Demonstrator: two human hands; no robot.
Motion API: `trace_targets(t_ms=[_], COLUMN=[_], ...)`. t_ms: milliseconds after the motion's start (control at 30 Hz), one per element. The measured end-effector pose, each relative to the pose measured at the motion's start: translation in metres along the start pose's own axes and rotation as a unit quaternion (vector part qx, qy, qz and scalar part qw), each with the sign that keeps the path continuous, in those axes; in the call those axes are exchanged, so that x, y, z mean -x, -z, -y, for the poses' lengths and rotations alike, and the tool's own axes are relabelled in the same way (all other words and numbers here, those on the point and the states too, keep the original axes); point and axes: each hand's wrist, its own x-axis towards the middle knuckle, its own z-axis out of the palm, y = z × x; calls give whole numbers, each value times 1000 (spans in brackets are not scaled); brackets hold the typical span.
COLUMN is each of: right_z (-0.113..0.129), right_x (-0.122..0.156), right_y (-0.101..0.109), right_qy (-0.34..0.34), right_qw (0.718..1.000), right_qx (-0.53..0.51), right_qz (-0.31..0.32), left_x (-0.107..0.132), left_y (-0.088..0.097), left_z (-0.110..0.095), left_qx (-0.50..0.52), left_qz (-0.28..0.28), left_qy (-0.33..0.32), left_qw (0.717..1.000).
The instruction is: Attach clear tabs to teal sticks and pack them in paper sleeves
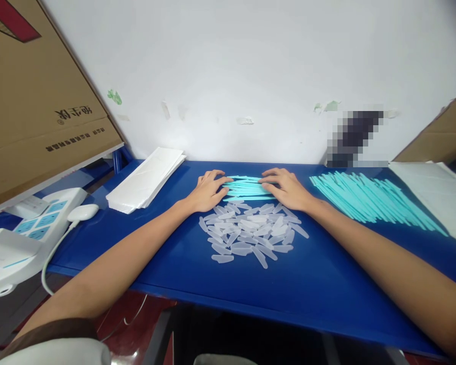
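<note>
A small bunch of thin turquoise sticks lies flat on the blue table, near the wall. My left hand rests palm down at the bunch's left end, fingers stretched onto the sticks. My right hand lies the same way at the right end, fingers spread over the sticks. Just in front of both hands sits a loose heap of clear plastic caps.
A larger spread of turquoise sticks lies to the right, beside white sheets. A stack of white bags sits at the left, with a cardboard box, a white machine and a white mouse-shaped switch beyond.
</note>
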Motion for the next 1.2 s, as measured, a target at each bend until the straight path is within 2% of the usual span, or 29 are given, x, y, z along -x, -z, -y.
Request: trace_targets(t_ms=[167,333,533,667,800,1033,1200], right_z=[1,-1,-1,-1,0,6,4], right_x=[1,1,-1,-2,-1,-1,-3], right_y=[0,-1,-3,-2,1,6,3], right_qy=[10,4,-9,-22,4,14,-3], right_qw=[1000,1000,1000,1000,1000,998,999], right_qx=[10,11,16,10,-23,-3,3], right_qz=[23,4,3,10,7,63,50], left_x=[0,-1,-2,-2,-2,-2,-6], left_y=[-2,-4,-6,-5,-1,2,-2], left_z=[2,3,5,3,2,5,3], left_qx=[-4,-17,-31,-23,10,27,21], left_qz=[1,-23,-6,-5,-8,31,14], left_qy=[3,39,58,55,47,3,65], left_qw=[1000,999,998,998,999,999,998])
